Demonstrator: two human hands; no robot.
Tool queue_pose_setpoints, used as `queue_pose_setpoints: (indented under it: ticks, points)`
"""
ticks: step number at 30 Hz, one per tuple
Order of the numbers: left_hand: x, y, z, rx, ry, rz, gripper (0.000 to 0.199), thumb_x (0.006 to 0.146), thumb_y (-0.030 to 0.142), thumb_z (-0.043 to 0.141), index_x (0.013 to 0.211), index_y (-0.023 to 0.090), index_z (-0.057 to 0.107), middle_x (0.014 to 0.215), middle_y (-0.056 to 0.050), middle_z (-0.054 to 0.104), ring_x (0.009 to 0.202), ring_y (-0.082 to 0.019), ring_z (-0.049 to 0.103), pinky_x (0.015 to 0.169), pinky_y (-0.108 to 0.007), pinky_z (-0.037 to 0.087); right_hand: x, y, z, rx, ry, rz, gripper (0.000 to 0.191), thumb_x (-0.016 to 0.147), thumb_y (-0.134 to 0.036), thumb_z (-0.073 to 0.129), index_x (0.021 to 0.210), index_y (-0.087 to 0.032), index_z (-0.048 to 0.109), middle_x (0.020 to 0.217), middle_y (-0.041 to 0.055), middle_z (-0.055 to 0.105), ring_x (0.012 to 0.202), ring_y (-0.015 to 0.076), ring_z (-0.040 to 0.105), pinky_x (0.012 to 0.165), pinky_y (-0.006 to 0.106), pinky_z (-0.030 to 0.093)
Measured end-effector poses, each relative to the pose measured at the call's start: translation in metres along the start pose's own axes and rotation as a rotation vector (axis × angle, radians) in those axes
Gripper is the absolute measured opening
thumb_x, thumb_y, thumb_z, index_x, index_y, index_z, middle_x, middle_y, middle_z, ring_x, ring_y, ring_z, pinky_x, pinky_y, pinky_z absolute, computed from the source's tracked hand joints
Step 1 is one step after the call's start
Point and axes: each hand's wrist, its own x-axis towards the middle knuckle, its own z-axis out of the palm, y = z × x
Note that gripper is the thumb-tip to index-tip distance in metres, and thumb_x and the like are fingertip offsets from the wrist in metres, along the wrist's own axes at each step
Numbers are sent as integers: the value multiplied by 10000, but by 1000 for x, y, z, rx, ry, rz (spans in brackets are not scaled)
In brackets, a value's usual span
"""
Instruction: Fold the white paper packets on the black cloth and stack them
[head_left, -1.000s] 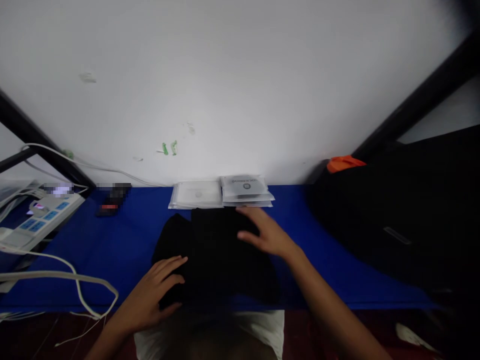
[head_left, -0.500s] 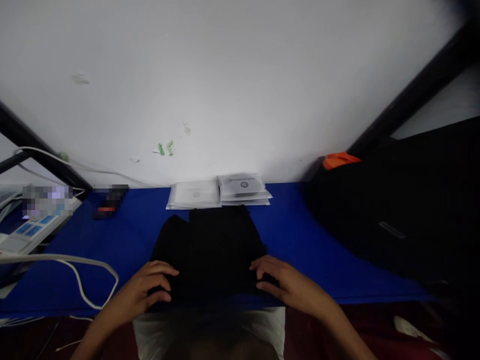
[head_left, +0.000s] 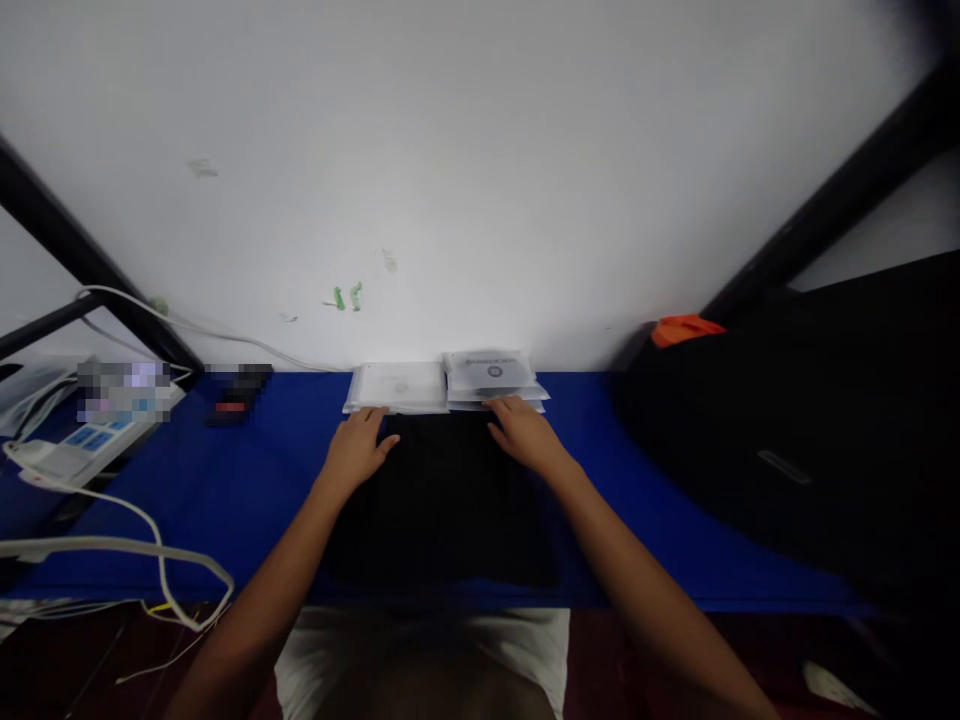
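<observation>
A piece of black folded fabric, its exact kind hard to make out in the dark, lies flat on the blue table top in front of me. At its far left corner rests my left hand, fingers stretched forward and thumb apart. My right hand is at the far right corner, also with extended fingers and the thumb spread. Just beyond my fingertips are flat, pale plastic packets: a white one on the left and a small stack with printed lettering on the right.
A large black bag-like shape with an orange piece fills the right side. On the left lie a power strip, white cables and a dark blurred object. A white wall stands behind the table.
Both hands have moved forward from the near sides of the black fabric to its far corners. The fabric now lies flatter and more squared. The view has shifted slightly.
</observation>
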Motion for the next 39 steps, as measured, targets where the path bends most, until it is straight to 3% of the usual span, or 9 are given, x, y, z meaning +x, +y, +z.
queue_pose_setpoints:
  ticks: [5,10,15,19,23,28,32,36,39]
  points:
    - [14,3,1,0,-17,16,97,848,132,582,923,169,632,976,-93,667,989,-277,608,882,-405,470,3,2,3,16,16,-37,206,864,-99,511,1030,-144,624,1009,130,628,986,266,566,883,401,477]
    - [14,0,-3,-62,0,24,273,846,199,598,1115,156,576,1144,-135,621,1078,-303,565,912,-435,459,-16,0,-4,302,179,-106,151,888,-149,499,1001,-211,576,972,84,619,952,250,576,849,399,490]
    - [15,0,-4,-144,-44,104,123,781,88,585,867,173,608,959,-78,651,964,-255,598,874,-392,473,-36,-4,-9,504,252,-166,125,906,-176,490,1004,-238,536,1033,78,632,976,237,609,861,411,491]
    - [-12,8,-25,-258,-32,179,88,814,135,549,863,196,588,894,-30,638,901,-193,600,843,-333,483,-64,-8,-22,595,188,-179,109,894,-162,502,964,-242,525,1084,82,644,995,227,619,850,397,497]
    - [-47,5,-42,-489,-203,314,68,874,246,565,902,220,621,865,-9,650,850,-163,612,806,-292,487,-92,-11,-26,584,65,-207,126,874,-170,552,975,-243,555,1042,72,675,1004,232,632,885,416,491]
    - [-49,-29,-25,-245,106,-5,276,864,353,578,1090,200,617,1088,-97,645,1021,-263,592,912,-420,474,-96,-17,-13,579,122,-149,86,905,-218,565,984,-247,584,981,59,695,952,226,652,873,418,497]
    - [-38,-48,-15,-49,62,-143,250,807,299,587,1022,175,618,1044,-123,648,1015,-321,574,890,-492,470,-82,-23,-5,607,236,-96,67,927,-251,545,970,-248,598,965,55,691,934,223,649,841,402,514]
    - [-49,-39,-32,-269,103,15,61,795,177,511,822,208,556,933,-66,651,948,-249,589,867,-411,472,-78,-23,1,590,296,-36,79,934,-284,538,951,-250,608,963,59,682,933,232,641,830,407,518]
    - [-68,-29,-47,-536,-84,246,83,808,148,486,788,213,533,972,-46,647,949,-200,593,865,-351,474,-85,-20,6,560,287,-7,83,917,-286,558,981,-254,600,1065,77,664,1014,251,615,879,441,502]
